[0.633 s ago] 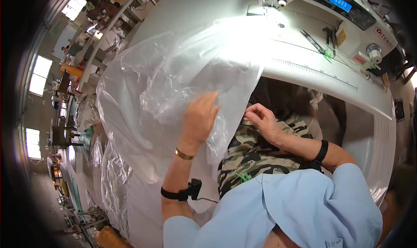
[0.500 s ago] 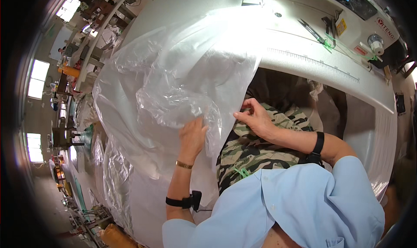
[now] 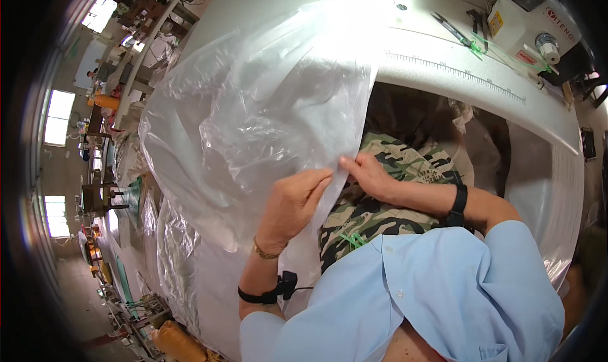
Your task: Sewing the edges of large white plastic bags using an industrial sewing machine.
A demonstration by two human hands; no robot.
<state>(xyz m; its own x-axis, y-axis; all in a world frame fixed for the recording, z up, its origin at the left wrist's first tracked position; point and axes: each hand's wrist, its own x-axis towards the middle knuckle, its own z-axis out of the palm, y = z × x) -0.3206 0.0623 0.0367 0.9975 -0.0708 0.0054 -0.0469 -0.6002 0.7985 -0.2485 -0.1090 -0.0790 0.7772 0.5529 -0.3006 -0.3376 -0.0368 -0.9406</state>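
Note:
A large clear plastic sheet (image 3: 253, 121) spreads over the sewing machine table and hangs toward my lap, wrinkled and shiny. My right hand (image 3: 372, 176) pinches its right edge between thumb and forefinger. Close beside it, my left hand (image 3: 296, 200) is closed with thumb and fingers pressed together on the same sheet, a short way left of that edge. Camouflage trousers (image 3: 386, 203) cover my lap below the hands, with a small bunch of green threads (image 3: 352, 240) lying on them.
The white sewing machine (image 3: 525, 39) stands at the upper right, its light glaring on the plastic. Tweezers (image 3: 451, 29) lie on its bed, above a printed ruler scale (image 3: 456, 77). More crumpled plastic (image 3: 174, 260) hangs at the left. Other work tables (image 3: 95, 197) stand beyond.
My left hand has moved right and slightly up, from the middle of the plastic to beside my right hand. The sheet's wrinkled middle has flattened somewhat. My right hand still grips the edge.

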